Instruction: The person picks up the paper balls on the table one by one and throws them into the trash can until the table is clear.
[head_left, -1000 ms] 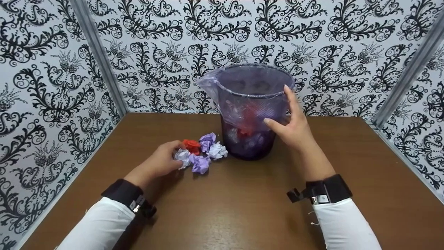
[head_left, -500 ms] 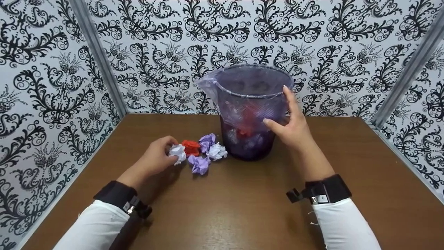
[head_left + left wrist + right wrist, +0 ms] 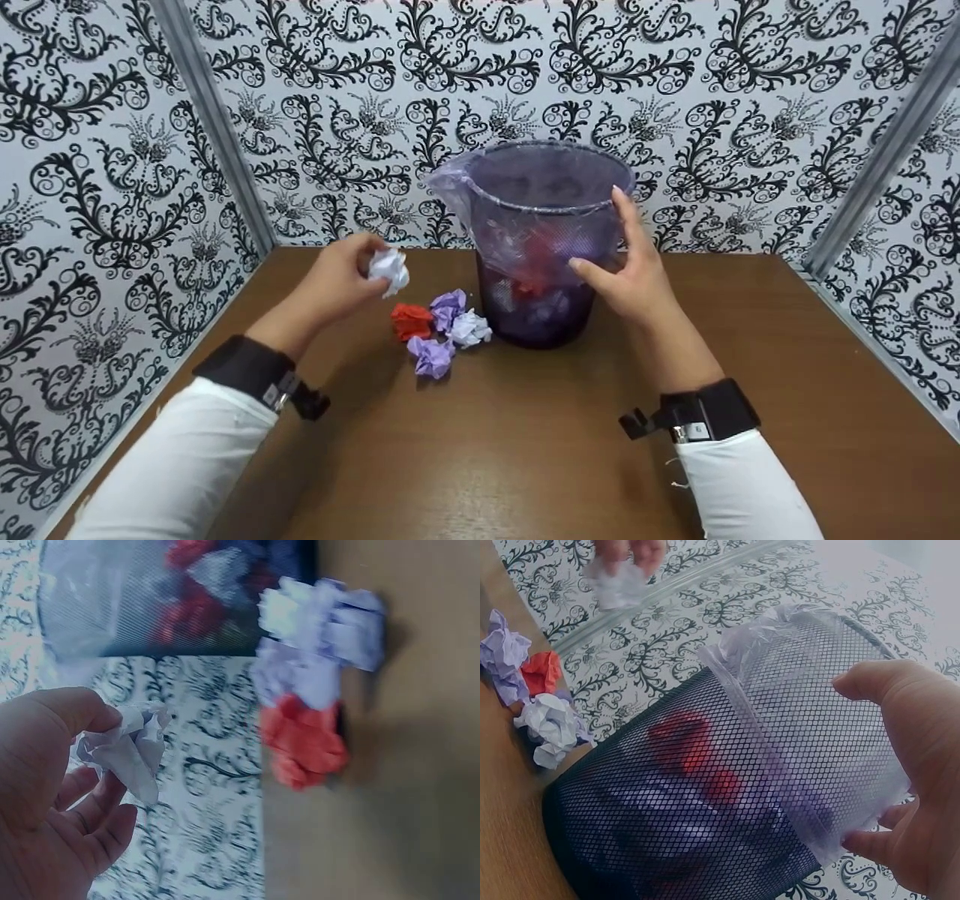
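My left hand (image 3: 345,274) pinches a crumpled white paper ball (image 3: 388,271) between thumb and fingers, raised off the table left of the bin. The left wrist view shows the same paper ball (image 3: 131,746) at the fingertips. My right hand (image 3: 637,274) holds the side of a dark mesh wastebasket (image 3: 536,315), thumb on its near face and a fingertip at the rim. A translucent purple bag (image 3: 454,184) lines it and folds over the rim. Red and pale crumpled papers show through the mesh (image 3: 682,795).
Beside the bin's base lie a red paper ball (image 3: 412,321), two purple paper balls (image 3: 431,355) and another white paper ball (image 3: 470,328). Patterned walls (image 3: 480,67) rise behind and beside the brown table (image 3: 480,450).
My left hand has picked the white paper ball out of the pile, drawing it left and then lifting it. The right hand and the wastebasket stay nearly still.
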Demonstrator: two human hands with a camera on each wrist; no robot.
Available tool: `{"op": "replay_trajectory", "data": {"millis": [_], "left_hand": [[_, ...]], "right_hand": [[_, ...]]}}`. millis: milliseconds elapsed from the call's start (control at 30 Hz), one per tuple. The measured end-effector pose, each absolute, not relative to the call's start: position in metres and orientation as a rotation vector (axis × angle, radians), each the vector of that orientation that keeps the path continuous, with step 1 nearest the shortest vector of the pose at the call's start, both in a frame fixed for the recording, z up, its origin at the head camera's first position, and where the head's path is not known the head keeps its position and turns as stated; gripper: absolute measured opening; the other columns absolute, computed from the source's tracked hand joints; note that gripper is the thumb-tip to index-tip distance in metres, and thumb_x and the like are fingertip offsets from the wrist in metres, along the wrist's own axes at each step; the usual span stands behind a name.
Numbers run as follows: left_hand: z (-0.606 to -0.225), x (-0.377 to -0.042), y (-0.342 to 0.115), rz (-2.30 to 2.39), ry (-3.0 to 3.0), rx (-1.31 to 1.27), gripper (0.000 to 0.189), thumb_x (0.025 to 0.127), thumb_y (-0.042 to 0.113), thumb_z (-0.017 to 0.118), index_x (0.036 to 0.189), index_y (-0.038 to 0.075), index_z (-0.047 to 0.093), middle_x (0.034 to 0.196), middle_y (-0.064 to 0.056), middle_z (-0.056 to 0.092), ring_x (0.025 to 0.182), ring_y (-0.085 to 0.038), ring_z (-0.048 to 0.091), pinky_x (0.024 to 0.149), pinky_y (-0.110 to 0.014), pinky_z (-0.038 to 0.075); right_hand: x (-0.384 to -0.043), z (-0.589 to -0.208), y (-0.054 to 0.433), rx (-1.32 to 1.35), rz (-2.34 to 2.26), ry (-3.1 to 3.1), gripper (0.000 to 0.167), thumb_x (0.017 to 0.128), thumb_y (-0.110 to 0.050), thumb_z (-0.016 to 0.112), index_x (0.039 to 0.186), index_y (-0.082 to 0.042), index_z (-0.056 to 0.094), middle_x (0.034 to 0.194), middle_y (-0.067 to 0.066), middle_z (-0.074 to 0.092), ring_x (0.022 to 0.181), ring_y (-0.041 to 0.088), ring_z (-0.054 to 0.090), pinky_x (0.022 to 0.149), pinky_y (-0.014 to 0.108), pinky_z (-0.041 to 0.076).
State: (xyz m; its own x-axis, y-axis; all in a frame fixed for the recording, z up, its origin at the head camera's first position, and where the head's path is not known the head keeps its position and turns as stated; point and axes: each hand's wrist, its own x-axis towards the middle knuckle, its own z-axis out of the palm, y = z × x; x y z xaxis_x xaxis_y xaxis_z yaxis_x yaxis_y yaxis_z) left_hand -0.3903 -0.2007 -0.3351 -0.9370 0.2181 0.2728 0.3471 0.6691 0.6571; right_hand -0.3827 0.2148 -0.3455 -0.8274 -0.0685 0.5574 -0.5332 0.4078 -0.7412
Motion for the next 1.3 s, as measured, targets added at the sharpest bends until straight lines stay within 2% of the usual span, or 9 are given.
{"op": "replay_trajectory", "data": {"millis": [233,333,567,800,1133,1300], "left_hand": [[-0.291,-0.401,-0.176,-1.179,-2.522,-0.359,0.041,0.088,0.007,0.075,0.125,0.010,0.059,0.123,-0.012,0.061,0.088,-0.025,0.067,0.069,-0.031,0.063],[-0.275,-0.404,-0.162,-1.290,-2.399,-0.290,0.042,0.089,0.007,0.074,0.127,0.010,0.058,0.129,-0.009,0.060,0.093,-0.022,0.067,0.072,-0.028,0.063],[-0.248,-0.410,-0.119,-1.519,-2.072,-0.275,0.040,0.090,0.005,0.074,0.126,0.011,0.058,0.129,-0.006,0.062,0.102,-0.018,0.067,0.077,-0.028,0.063],[-0.238,-0.419,-0.079,-1.536,-2.014,-0.386,0.041,0.090,0.007,0.076,0.126,0.011,0.058,0.133,-0.003,0.059,0.101,-0.015,0.064,0.075,-0.025,0.062],[-0.241,-0.434,-0.049,-1.335,-2.125,-0.464,0.042,0.088,0.007,0.076,0.126,0.010,0.059,0.123,-0.004,0.059,0.096,-0.013,0.060,0.078,-0.019,0.057],[-0.246,-0.437,-0.042,-1.274,-2.168,-0.478,0.044,0.087,0.008,0.077,0.126,0.009,0.059,0.119,-0.004,0.059,0.093,-0.013,0.058,0.077,-0.018,0.055]], "right_hand": [[-0.383,-0.347,0.214,0.513,1.434,-2.226,0.104,0.082,-0.026,0.087,0.162,-0.041,0.021,0.163,0.008,0.031,0.142,0.034,0.045,0.112,0.057,0.048],[-0.383,-0.347,0.213,0.513,1.449,-2.232,0.104,0.082,-0.028,0.087,0.161,-0.043,0.021,0.162,0.008,0.033,0.141,0.033,0.046,0.111,0.056,0.049],[-0.381,-0.347,0.214,0.485,1.445,-2.251,0.105,0.083,-0.029,0.087,0.161,-0.045,0.019,0.162,0.007,0.033,0.141,0.033,0.046,0.111,0.056,0.048],[-0.381,-0.347,0.215,0.514,1.429,-2.218,0.106,0.083,-0.023,0.087,0.164,-0.036,0.019,0.167,0.005,0.028,0.147,0.031,0.039,0.114,0.058,0.045],[-0.384,-0.348,0.215,0.481,1.400,-2.248,0.105,0.082,-0.028,0.087,0.161,-0.045,0.021,0.166,0.006,0.029,0.145,0.030,0.042,0.113,0.057,0.046],[-0.384,-0.347,0.215,0.497,1.428,-2.232,0.105,0.081,-0.027,0.088,0.161,-0.044,0.021,0.164,0.007,0.031,0.142,0.032,0.045,0.111,0.058,0.048]]}}
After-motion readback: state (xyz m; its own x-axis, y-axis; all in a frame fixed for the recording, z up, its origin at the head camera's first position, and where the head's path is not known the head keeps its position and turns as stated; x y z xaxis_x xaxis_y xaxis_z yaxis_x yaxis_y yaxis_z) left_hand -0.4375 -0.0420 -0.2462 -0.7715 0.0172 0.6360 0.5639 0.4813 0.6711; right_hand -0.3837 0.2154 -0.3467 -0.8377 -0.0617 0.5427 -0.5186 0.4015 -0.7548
